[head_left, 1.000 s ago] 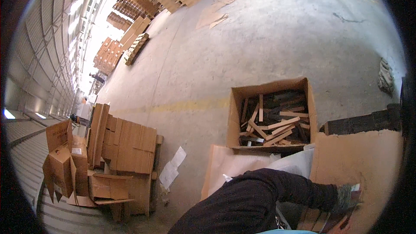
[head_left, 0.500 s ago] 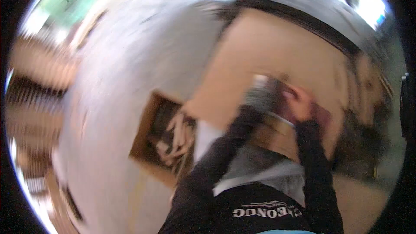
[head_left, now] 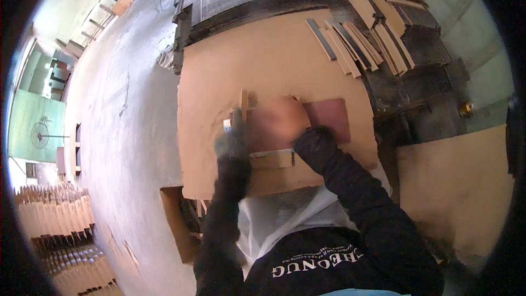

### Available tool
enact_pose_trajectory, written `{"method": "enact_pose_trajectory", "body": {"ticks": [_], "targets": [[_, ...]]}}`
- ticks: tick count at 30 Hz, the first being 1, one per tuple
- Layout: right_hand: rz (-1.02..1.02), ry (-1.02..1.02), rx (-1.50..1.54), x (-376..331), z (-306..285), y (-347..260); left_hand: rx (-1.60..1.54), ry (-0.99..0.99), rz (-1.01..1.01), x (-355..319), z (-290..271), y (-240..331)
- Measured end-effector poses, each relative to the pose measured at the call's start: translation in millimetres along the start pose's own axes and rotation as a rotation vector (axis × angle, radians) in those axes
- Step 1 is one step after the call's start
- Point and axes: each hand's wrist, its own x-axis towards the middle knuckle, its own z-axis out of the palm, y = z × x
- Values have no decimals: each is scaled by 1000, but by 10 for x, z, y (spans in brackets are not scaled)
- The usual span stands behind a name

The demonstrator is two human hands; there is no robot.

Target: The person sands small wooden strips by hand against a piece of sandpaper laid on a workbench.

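Note:
Over a brown cardboard-coloured board (head_left: 208, 71), both my hands are blurred by motion. My left hand (head_left: 230, 138), in a greyish glove, is beside a short light-wood strip (head_left: 244, 98) that juts out past it; its fingers are too smeared to read. My right hand (head_left: 285, 116) lies over a dull reddish-brown flat sheet (head_left: 331, 119), whose right part shows bare. Its fingers are blurred too, so its grip does not show. Just below the hands, nearer to me, is a light wooden piece (head_left: 272, 160) with a pale edge.
Several narrow wood strips (head_left: 348, 49) lie at the board's far right corner, by a dark bench (head_left: 416, 90) with more pieces. An open cardboard box (head_left: 176, 219) stands below left. Wood pieces are stacked (head_left: 55, 214) at the far left. Another brown board (head_left: 455, 181) is at right.
My view has swung, so the board and my hands appear further left and the box is mostly covered. The right hand has shifted along the reddish-brown sheet, showing more of its right end.

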Motion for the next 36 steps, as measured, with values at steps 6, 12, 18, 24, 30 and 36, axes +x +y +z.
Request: {"method": "enact_pose_trajectory", "body": {"ticks": [6, 12, 18, 24, 30, 36], "targets": [[37, -22, -170, -4, -49, -6, 94, -33, 29, -78, -204, 158], [37, -67, -123, -11, -124, 15, -16, -356, -215, -568, -360, 342], [-56, -19, -206, 61, -81, -10, 124, 17, 8, -71, -123, 139], [71, -83, -286, 57, -72, 95, -171, -137, -293, -1163, -617, 296], [-41, -15, -236, 86, -31, 108, 130, -55, -718, -2301, -1223, -426], [-41, -16, -322, 30, -93, 131, 68, -70, -865, -1432, -1627, -788]]}}
